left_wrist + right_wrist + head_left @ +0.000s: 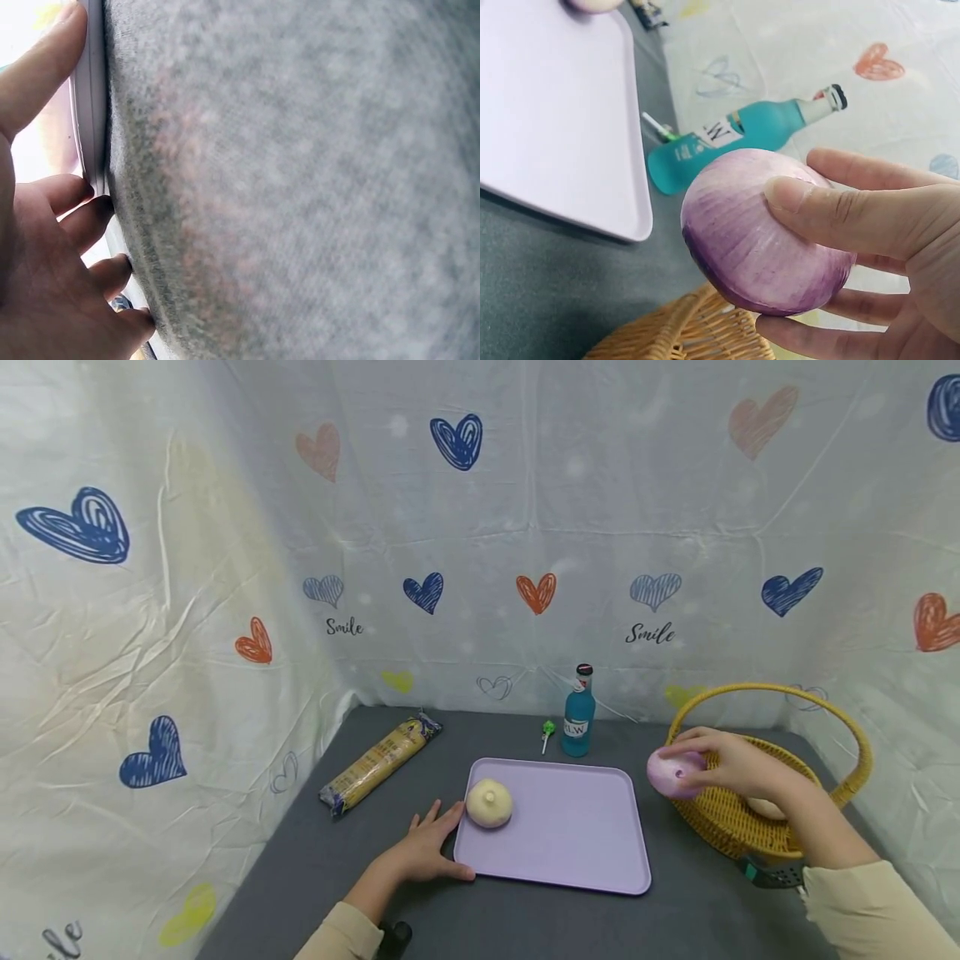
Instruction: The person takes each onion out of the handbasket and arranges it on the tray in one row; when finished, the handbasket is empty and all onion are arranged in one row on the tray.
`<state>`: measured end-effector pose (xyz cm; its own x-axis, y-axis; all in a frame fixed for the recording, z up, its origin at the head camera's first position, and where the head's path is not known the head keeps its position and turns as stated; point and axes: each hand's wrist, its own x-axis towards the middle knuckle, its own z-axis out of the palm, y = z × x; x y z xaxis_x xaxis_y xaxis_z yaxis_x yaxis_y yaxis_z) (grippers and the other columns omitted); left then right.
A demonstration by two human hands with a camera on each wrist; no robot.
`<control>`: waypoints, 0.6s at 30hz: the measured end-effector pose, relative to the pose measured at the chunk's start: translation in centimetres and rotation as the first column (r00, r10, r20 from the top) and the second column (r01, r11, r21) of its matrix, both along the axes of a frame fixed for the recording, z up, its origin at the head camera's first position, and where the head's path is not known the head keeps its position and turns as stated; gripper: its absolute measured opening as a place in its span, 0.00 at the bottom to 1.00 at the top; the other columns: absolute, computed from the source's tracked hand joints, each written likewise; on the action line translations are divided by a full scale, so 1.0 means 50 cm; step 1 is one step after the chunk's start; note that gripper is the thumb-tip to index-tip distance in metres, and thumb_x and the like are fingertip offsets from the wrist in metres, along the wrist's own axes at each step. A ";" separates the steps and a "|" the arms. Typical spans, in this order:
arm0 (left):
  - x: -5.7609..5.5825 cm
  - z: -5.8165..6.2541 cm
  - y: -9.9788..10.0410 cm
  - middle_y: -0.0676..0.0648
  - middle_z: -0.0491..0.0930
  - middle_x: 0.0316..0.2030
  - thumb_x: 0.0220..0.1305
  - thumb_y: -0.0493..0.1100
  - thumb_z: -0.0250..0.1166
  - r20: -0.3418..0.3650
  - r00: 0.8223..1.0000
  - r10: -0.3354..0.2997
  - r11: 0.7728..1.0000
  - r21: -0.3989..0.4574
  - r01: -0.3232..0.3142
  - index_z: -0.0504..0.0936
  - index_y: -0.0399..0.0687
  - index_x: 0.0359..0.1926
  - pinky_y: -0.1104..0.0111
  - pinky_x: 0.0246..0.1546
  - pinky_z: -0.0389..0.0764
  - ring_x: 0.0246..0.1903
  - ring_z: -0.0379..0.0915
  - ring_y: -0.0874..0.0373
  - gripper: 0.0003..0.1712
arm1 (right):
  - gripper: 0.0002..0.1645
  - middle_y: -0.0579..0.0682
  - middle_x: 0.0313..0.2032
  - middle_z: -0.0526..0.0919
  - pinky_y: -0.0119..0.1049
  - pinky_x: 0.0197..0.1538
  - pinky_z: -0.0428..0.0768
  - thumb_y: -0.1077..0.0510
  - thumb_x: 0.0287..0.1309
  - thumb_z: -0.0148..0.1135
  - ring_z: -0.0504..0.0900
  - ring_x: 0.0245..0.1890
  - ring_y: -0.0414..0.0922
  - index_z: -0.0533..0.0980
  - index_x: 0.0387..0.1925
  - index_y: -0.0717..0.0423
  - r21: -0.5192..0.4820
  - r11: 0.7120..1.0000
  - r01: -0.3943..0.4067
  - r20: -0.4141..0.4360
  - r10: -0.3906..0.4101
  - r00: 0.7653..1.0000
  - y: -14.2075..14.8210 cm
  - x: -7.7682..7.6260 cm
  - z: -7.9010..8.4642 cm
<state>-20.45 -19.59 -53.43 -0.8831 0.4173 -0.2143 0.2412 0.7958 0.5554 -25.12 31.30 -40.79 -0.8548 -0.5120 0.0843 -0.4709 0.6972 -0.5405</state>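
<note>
My right hand (pixel 716 760) holds a purple onion (pixel 761 232) between thumb and fingers, over the left side of a yellow wicker basket (pixel 723 827). A pale rounded thing (pixel 765 808) lies in the basket, partly hidden by the right forearm. My left hand (pixel 427 852) is spread at the left edge of a lilac tray (pixel 570 827), its thumb at the near left corner. In the left wrist view, the thumb and fingertips (pixel 75 187) meet the tray's rim. A whitish garlic bulb (pixel 489 803) sits on the tray's left part.
Behind the tray stands a blue bottle (pixel 578 714) with a dark cap, a green lollipop (pixel 548 730) lying beside it. To the left, a long yellow packet (pixel 381 762) lies slanted on the grey table (pixel 555 931). Heart-printed curtain surrounds the table's back and sides.
</note>
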 end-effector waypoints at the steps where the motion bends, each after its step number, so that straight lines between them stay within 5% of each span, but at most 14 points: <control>1: 0.000 0.000 0.000 0.43 0.52 0.79 0.49 0.68 0.75 -0.002 1.000 0.000 1.000 0.000 0.000 0.51 0.47 0.80 0.32 0.72 0.37 0.79 0.34 0.35 0.67 | 0.23 0.56 0.55 0.81 0.35 0.46 0.82 0.57 0.54 0.76 0.78 0.51 0.53 0.85 0.54 0.44 0.002 1.000 0.001 0.002 -0.001 1.000 -0.004 0.000 0.000; 9: 0.000 -0.002 0.000 0.43 0.52 0.79 0.49 0.69 0.75 0.000 1.000 0.001 1.000 -0.006 -0.001 0.51 0.47 0.80 0.32 0.72 0.37 0.79 0.34 0.35 0.67 | 0.23 0.58 0.55 0.79 0.43 0.48 0.83 0.53 0.54 0.76 0.77 0.51 0.54 0.85 0.54 0.44 0.007 1.000 -0.007 0.018 0.007 1.000 -0.020 -0.005 -0.008; 18: 0.000 -0.001 0.000 0.43 0.52 0.79 0.49 0.69 0.75 -0.003 1.000 0.002 1.000 -0.009 -0.002 0.51 0.46 0.80 0.32 0.73 0.37 0.79 0.34 0.35 0.67 | 0.23 0.58 0.56 0.79 0.41 0.48 0.82 0.51 0.54 0.76 0.78 0.51 0.54 0.85 0.53 0.45 -0.006 1.000 -0.030 0.011 0.030 0.999 -0.040 -0.007 -0.006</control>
